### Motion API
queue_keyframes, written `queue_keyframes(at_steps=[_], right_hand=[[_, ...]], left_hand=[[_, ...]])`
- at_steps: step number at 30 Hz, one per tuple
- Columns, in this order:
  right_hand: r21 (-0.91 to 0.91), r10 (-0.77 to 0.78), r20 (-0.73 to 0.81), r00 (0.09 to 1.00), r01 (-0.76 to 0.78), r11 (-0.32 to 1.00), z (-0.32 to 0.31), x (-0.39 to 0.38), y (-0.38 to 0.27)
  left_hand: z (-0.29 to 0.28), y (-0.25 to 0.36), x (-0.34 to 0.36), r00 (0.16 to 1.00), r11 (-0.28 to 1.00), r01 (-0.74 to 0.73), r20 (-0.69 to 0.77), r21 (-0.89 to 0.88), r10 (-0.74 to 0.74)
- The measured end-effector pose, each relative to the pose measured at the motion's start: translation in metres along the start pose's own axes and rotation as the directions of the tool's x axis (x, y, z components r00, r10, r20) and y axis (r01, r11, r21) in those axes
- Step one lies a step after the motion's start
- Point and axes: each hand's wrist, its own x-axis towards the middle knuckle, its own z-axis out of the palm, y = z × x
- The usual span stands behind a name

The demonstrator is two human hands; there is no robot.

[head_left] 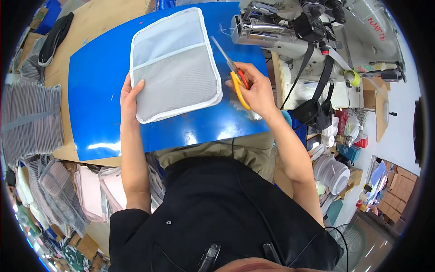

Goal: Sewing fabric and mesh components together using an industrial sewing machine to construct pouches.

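Observation:
A flat grey mesh pouch [176, 77] with white bound edges and a pale band across it is tilted up over the blue work surface [99, 109]. My left hand [130, 97] grips its left edge, thumb on the front face and fingers hidden behind. In my right hand [258, 90] are scissors [237, 84] with yellow and red handles. Their blades point up and to the left, alongside the pouch's right edge without visibly cutting it. The handle loops lie against my curled fingers.
A sewing machine [290, 38] stands at the right, black straps [321, 86] hanging from it. Bundled mesh pieces [34, 118] are stacked at the left, with pink-white pieces [90, 190] below. White tape rolls [333, 174] and a fan [349, 245] are at the lower right.

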Motion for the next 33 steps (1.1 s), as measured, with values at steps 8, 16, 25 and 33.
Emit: queue_keyframes(at_steps=[8,16,25,33], right_hand=[[0.190,0.290,-0.046,0.956,-0.277,0.942,0.033,-0.062,0.060],[0.281,0.172,-0.201,0.964,-0.112,0.953,0.041,-0.098,0.091],[-0.275,0.036,-0.176,0.984,-0.084,0.958,0.044,-0.084,0.082],[-0.328,-0.029,-0.225,0.974,-0.048,0.943,0.055,-0.069,0.083]], left_hand=[[0.079,-0.019,0.097,0.996,0.976,-0.091,-0.007,-0.199,0.091],[0.010,0.036,0.118,0.890,0.682,-0.419,0.123,0.599,0.439],[-0.341,0.304,0.015,0.266,0.213,-0.124,-0.175,0.969,0.948],[-0.430,0.389,0.046,0.306,0.729,-0.223,-0.664,0.647,0.682]])
